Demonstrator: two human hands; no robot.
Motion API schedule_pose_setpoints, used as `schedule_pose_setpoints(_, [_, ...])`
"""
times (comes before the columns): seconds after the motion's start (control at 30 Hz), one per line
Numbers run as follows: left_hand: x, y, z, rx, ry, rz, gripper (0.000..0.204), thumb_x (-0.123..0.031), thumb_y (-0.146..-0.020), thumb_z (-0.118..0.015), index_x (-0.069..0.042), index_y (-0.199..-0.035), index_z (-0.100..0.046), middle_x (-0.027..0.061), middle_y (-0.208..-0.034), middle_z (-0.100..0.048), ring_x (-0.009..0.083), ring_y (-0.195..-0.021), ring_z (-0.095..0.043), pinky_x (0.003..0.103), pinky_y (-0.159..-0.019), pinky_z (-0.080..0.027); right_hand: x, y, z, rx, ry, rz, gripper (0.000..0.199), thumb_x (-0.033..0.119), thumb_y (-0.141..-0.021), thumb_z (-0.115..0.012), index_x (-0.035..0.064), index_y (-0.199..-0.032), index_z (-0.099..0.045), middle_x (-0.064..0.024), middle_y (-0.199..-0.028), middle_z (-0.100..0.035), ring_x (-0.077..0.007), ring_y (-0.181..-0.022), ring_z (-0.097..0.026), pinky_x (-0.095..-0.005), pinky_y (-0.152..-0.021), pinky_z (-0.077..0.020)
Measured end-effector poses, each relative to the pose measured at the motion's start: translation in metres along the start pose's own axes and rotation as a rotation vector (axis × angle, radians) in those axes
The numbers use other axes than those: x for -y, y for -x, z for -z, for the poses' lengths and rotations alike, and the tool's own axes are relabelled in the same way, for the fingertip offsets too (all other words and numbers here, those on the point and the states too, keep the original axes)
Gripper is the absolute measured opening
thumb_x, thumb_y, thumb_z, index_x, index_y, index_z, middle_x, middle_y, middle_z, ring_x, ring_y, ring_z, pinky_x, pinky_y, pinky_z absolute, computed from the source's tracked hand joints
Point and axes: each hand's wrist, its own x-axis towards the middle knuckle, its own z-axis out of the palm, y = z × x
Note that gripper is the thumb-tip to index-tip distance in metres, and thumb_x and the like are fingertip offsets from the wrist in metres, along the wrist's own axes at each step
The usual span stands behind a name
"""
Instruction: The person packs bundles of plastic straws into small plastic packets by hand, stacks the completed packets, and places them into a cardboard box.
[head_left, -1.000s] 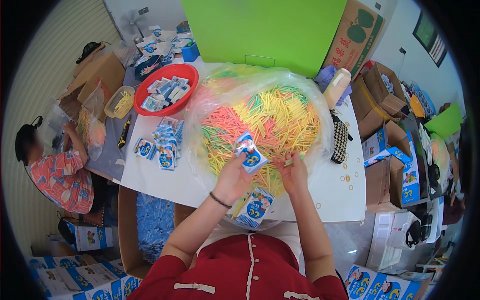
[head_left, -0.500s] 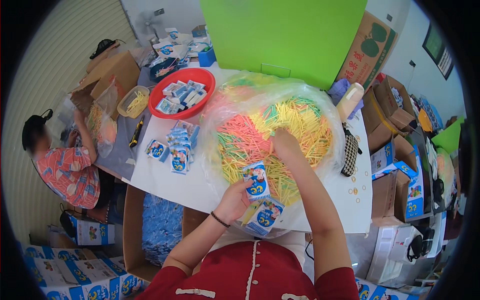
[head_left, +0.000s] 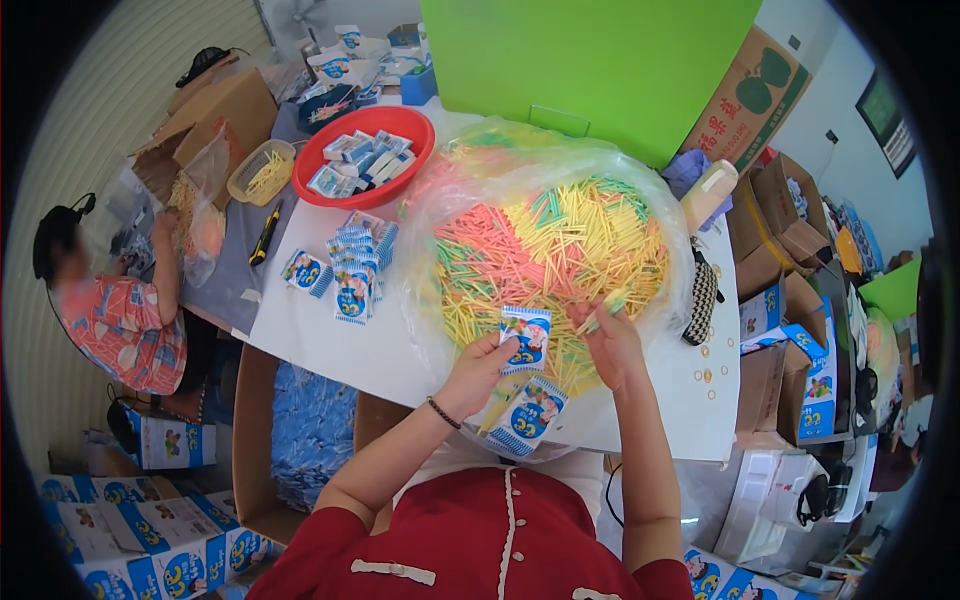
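My left hand [head_left: 477, 374] pinches a small blue-and-white packet [head_left: 528, 340], held upright over the near edge of a heap of thin pastel sticks [head_left: 590, 235]. Between the fingertips of my right hand [head_left: 617, 352] is a small bunch of yellow and green sticks [head_left: 606, 306], just right of the packet. The heap, in pink, yellow and green, lies in a large clear plastic bag [head_left: 415, 285] with its mouth spread wide. A second packet [head_left: 527, 416] lies at the near side of the bag, below my left hand.
Filled-looking packets [head_left: 355, 275] are piled on the white table, near a red basin [head_left: 425, 150] of small packs. A yellow-handled cutter [head_left: 265, 236] lies at left. A person [head_left: 120, 320] works there beside cartons. Rubber bands [head_left: 707, 376] and a checkered pouch [head_left: 704, 300] sit at right.
My right hand has come out of the heap toward me, now with a small bunch of sticks. My left hand, still on its packet, has shifted slightly right. The view has shifted a little.
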Motion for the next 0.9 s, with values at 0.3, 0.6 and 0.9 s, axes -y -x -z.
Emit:
schedule_pose_setpoints(0.3, [-0.006,0.012,-0.006,-0.042,-0.159,-0.195,0.019,-0.01,-0.095,-0.056,0.001,-0.107,-0.065,0.0041,-0.1,-0.068,0.0103,-0.092,-0.063,0.027,-0.083,-0.051,0.018,0.051,-0.087,0.08,0.113,0.262,0.014,0.019,-0.103,-0.037,0.0086,-0.106,-0.047,-0.0115,-0.103,-0.061,-0.0258,-0.111,-0.057,-0.0394,-0.101,-0.0385])
schedule_pose_setpoints(0.6, [0.003,0.021,0.015,-0.054,-0.49,-0.25,0.019,-0.011,-0.096,-0.054,0.001,-0.106,-0.065,0.0047,-0.099,-0.068,0.0101,-0.091,-0.063,0.027,-0.083,-0.051,0.007,0.058,-0.084,0.057,0.22,0.344,0.016,0.023,-0.103,-0.036,0.0087,-0.106,-0.044,-0.0212,-0.117,-0.061,-0.0267,-0.112,-0.057,-0.04,-0.103,-0.0355])
schedule_pose_setpoints(0.9, [0.011,0.022,0.011,-0.058,-0.234,-0.195,0.017,-0.005,-0.096,-0.053,0.0,-0.106,-0.065,0.0057,-0.102,-0.068,0.0099,-0.093,-0.062,0.026,-0.084,-0.05,-0.002,0.069,-0.089,0.096,0.19,0.232,0.017,0.023,-0.103,-0.036,0.0084,-0.106,-0.043,-0.0222,-0.116,-0.061,-0.0254,-0.118,-0.052,-0.0393,-0.106,-0.0315])
